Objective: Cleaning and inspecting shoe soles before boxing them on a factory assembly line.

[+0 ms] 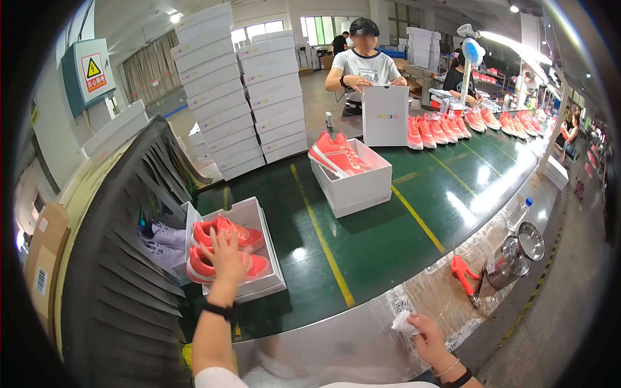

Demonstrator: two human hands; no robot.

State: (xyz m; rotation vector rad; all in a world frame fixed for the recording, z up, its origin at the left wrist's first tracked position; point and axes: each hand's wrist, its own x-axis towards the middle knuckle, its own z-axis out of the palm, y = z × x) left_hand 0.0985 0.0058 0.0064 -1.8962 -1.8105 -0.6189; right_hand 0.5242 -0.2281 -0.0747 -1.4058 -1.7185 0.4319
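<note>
My left hand (226, 257) reaches over a white shoebox (268, 284) on the green conveyor belt, its fingers spread on a pair of coral sneakers (217, 225) inside. Whether the fingertips press on the shoes or only hover cannot be told. Low on the right, over the metal ledge, my right hand (427, 333) pinches a crumpled white wad (405, 323), which looks like paper or cloth. Farther along the belt, a second white shoebox (359, 197) has another coral pair (337, 155) tilted in its top.
Black strip curtains (123, 258) hang at the left, with lilac sneakers (165, 236) in a box beneath. Stacked shoeboxes (217, 97) rise behind the belt. Across it, a person holds an upright white box (386, 116). A red-handled tool (464, 275) and metal pot (504, 265) stand at right.
</note>
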